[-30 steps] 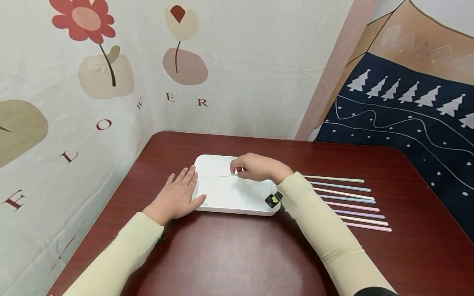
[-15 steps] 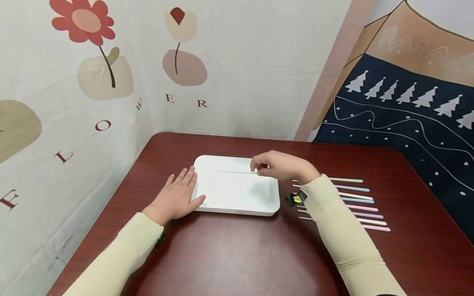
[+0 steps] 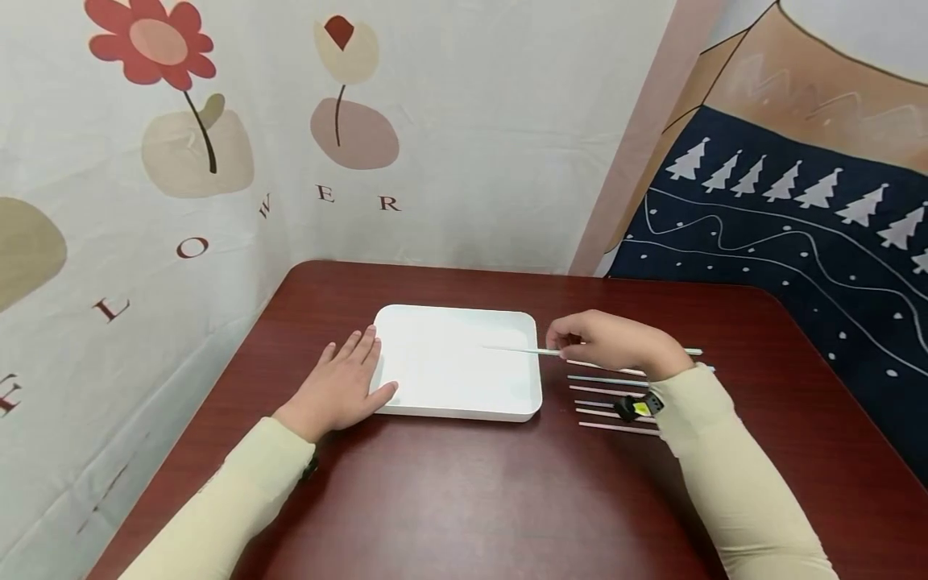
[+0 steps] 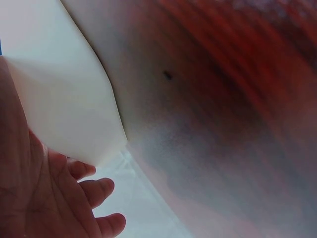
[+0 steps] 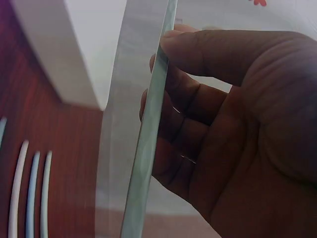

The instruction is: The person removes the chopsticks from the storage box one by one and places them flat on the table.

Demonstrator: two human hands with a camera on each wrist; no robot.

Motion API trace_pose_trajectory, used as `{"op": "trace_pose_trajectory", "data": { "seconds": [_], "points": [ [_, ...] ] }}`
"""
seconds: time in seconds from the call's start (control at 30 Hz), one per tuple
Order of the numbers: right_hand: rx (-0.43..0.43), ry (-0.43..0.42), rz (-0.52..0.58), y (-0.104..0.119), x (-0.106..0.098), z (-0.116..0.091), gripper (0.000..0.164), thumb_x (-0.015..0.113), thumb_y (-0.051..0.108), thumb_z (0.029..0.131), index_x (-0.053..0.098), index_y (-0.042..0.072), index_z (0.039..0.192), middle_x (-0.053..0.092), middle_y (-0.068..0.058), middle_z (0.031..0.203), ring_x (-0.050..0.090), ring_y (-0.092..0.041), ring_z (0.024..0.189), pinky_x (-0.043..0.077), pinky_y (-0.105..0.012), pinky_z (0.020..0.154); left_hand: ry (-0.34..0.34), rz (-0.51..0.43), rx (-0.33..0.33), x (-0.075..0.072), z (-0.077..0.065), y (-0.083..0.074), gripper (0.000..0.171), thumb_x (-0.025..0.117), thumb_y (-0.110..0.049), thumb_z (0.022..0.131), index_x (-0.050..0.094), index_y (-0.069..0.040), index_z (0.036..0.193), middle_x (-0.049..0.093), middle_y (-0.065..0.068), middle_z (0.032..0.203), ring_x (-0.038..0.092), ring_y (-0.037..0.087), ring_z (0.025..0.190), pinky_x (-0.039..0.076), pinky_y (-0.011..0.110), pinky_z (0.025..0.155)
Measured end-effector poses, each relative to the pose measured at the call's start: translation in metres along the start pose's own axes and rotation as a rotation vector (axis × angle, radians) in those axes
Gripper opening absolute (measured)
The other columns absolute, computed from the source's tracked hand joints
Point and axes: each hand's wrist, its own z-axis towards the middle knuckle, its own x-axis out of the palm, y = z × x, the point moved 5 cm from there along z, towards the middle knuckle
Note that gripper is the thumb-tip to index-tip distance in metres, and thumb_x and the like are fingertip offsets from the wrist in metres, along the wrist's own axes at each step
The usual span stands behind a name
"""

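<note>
A pale green chopstick (image 3: 528, 350) is pinched between the thumb and fingers of my right hand (image 3: 612, 342). Its thin tip reaches left over the right part of a white tray (image 3: 449, 414), while the hand stays beyond the tray's right edge. In the right wrist view the chopstick (image 5: 146, 144) runs along the curled fingers, the thumb (image 5: 198, 49) pressing on it. My left hand (image 3: 337, 391) rests with spread, straight fingers at the tray's left edge. The left wrist view has that hand's palm and fingertips beside the tray (image 4: 69, 94).
Several pastel chopsticks (image 3: 609, 379) lie in a row on the reddish-brown table (image 3: 449, 491), right of the tray and partly under my right forearm. A printed white cloth (image 3: 493, 161) hangs behind the table, with a dark blue tree-patterned one (image 3: 790, 242) at the right.
My right hand has moved right with the chopstick, from over the tray to past its right edge, above the row of chopsticks. The left hand stays at the tray's left edge.
</note>
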Motion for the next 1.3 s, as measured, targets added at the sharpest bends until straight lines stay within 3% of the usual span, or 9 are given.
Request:
{"op": "trace_pose_trajectory", "data": {
  "seconds": [0.13,0.37,0.57,0.93,1.3],
  "points": [
    [0.027,-0.016,-0.004,-0.011,0.000,-0.026,0.025,0.062,0.003,0.095,0.064,0.028,0.094,0.063,0.007,0.088,0.056,-0.012,0.078,0.050,-0.030,0.069,-0.003,-0.005,0.004,0.000,0.000,0.000,0.084,0.040,-0.057,0.100,0.027,0.008,0.152,0.016,0.023,0.162,0.019,0.042,0.147,0.017,0.063,0.114],
    [0.072,-0.016,0.000,-0.029,0.005,-0.070,0.023,0.060,0.000,0.095,0.066,0.021,0.099,0.061,0.008,0.090,0.056,-0.011,0.083,0.049,-0.029,0.073,-0.004,-0.007,0.002,0.000,0.000,0.001,0.084,0.040,-0.056,0.100,0.027,0.008,0.152,0.016,0.023,0.162,0.019,0.043,0.147,0.017,0.063,0.114],
    [0.098,0.003,0.017,-0.040,0.015,-0.099,0.020,0.061,0.000,0.095,0.065,0.020,0.096,0.057,0.009,0.086,0.052,-0.009,0.080,0.046,-0.028,0.069,0.003,-0.005,-0.001,0.001,0.000,0.001,0.084,0.040,-0.056,0.100,0.027,0.008,0.152,0.016,0.023,0.162,0.019,0.043,0.147,0.016,0.063,0.114],
    [0.175,0.041,0.034,-0.055,0.038,-0.136,0.022,0.061,0.002,0.096,0.063,0.023,0.094,0.054,0.011,0.085,0.049,-0.005,0.077,0.043,-0.026,0.065,0.016,-0.003,-0.002,-0.002,0.000,0.001,0.084,0.039,-0.056,0.100,0.026,0.009,0.152,0.014,0.024,0.162,0.018,0.044,0.147,0.016,0.063,0.114],
    [0.157,0.043,0.025,-0.055,0.051,-0.151,0.025,0.062,0.000,0.094,0.062,0.025,0.095,0.055,0.013,0.088,0.050,-0.003,0.079,0.044,-0.025,0.067,0.020,-0.004,-0.003,-0.001,0.000,0.000,0.084,0.039,-0.057,0.100,0.025,0.009,0.153,0.014,0.024,0.162,0.018,0.044,0.147,0.015,0.064,0.114]
  ]
}}
